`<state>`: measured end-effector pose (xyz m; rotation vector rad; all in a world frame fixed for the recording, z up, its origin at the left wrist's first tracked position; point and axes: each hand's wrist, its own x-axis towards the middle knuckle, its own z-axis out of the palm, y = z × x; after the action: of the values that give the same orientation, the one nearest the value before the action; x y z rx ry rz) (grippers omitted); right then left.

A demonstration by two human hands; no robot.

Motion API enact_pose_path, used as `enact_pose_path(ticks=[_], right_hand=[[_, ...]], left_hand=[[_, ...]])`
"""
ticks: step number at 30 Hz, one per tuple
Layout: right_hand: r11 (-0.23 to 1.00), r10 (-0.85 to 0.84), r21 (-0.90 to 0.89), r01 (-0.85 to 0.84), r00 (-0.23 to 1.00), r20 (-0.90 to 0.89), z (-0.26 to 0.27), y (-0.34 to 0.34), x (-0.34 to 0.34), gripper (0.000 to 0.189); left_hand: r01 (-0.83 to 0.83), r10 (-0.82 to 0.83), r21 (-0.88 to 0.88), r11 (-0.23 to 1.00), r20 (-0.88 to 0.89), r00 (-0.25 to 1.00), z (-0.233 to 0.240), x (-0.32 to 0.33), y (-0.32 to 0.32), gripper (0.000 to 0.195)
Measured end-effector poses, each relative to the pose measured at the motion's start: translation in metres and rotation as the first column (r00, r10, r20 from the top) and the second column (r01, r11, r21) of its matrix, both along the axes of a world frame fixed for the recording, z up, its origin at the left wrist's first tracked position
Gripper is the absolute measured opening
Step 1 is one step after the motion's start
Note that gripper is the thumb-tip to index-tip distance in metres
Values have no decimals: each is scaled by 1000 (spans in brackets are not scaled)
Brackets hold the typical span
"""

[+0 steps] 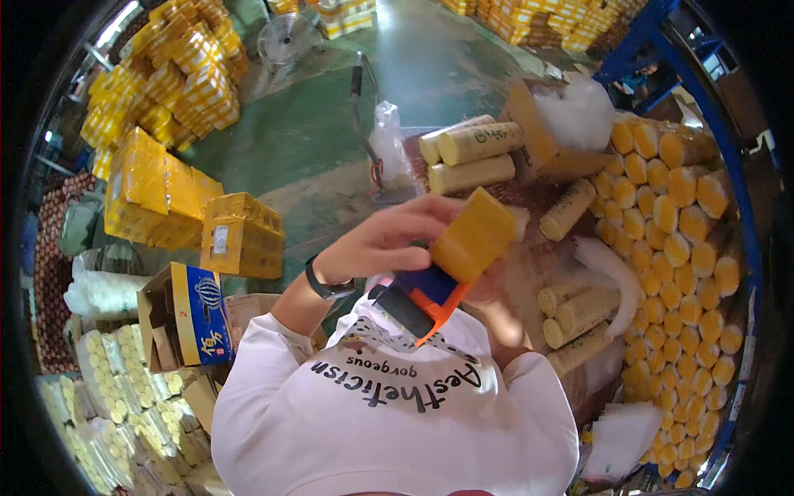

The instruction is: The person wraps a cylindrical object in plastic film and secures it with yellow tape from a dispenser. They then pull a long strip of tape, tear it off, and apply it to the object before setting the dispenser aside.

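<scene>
Just in front of my chest is a handheld tape dispenser [422, 304] with orange, blue and black parts and a toothed edge. It carries a wide roll of yellow packing tape [476, 235]. My left hand [397, 239], with a dark band on its wrist, curls against the upper left side of the roll. Its thumb lies beside the blue part, and some fingertips are hidden behind the roll. Blurred by motion, my right hand [499, 310] is at the lower right of the dispenser and roll, which cover much of its grip.
Rolls wrapped in cream film [481, 142] lie on a reddish surface ahead, beside an open carton [527, 118]. A tall stack of yellow-ended rolls [676, 248] stands at right. Taped cartons [242, 232] and an open blue-yellow carton [192, 316] stand at left. A handle [358, 93] rises ahead.
</scene>
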<state>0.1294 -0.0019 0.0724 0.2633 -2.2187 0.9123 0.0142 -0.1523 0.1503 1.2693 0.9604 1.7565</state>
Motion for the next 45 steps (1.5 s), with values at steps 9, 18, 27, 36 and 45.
enact_pose_path(ticks=[9, 18, 27, 36, 45], right_hand=[[978, 175, 132, -160, 978, -111, 55, -11, -46, 31], [887, 270, 428, -174, 947, -175, 94, -43, -99, 31], [723, 644, 489, -488, 732, -221, 117, -88, -121, 35], [703, 709, 1, -711, 702, 59, 79, -82, -124, 60], [831, 486, 469, -300, 803, -346, 132, -79, -98, 30]], left_hand=[[-224, 261, 136, 965, -418, 870, 16, -42, -41, 19], [-538, 534, 38, 842, -187, 824, 63, -27, -110, 22], [-680, 677, 340, 650, -665, 314, 82, 1, -164, 19], [-693, 715, 277, 665, -505, 484, 75, 2, -161, 19], [-602, 623, 309, 736, -656, 426, 70, -13, -152, 18]])
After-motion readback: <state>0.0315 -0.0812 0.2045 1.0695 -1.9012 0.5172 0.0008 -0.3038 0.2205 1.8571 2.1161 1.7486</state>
